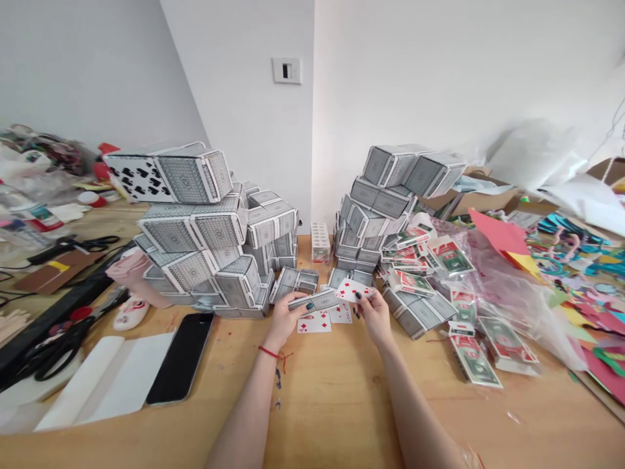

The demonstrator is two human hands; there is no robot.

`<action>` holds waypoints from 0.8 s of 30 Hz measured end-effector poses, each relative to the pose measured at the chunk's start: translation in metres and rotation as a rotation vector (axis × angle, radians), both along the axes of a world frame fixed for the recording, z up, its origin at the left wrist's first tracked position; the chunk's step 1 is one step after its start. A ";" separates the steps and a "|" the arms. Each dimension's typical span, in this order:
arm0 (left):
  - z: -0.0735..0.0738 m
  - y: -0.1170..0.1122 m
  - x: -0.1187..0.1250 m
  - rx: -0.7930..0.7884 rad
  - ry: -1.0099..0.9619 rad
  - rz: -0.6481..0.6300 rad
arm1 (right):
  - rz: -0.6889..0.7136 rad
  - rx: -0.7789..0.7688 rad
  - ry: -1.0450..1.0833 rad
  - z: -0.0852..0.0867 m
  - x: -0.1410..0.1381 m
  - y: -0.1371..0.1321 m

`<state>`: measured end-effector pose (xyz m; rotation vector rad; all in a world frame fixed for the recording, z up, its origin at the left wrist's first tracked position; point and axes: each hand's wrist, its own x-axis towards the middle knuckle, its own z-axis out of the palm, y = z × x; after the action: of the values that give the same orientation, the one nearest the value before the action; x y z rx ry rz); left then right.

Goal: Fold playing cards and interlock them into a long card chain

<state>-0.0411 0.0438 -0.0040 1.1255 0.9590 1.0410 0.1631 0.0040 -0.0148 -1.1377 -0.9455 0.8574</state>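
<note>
My left hand pinches a folded playing card, its grey patterned back towards me. Between the fingers of my right hand is a diamond playing card, face towards me. The two cards meet or overlap at their near ends; I cannot tell whether they are joined. Below them on the table lie loose diamond cards, one face-up card under my left fingers and another card to its right. Small blocks of folded cards sit just beyond my hands.
Tall stacks of card blocks stand at left and right. Card boxes and plastic wrap spread over the right side. A black phone, open notebook and scissors lie left. A white wall rises behind.
</note>
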 end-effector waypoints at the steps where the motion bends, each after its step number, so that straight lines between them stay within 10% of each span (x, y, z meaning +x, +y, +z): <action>1: 0.000 0.000 0.000 0.002 0.000 -0.001 | 0.004 -0.005 -0.002 0.001 0.000 0.000; 24: 0.003 0.002 -0.007 -0.001 0.037 -0.001 | 0.166 -0.088 -0.098 -0.008 0.003 0.001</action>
<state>-0.0483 0.0455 -0.0011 1.1482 0.9882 1.0214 0.1663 0.0052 -0.0226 -1.1973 -1.1042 0.9918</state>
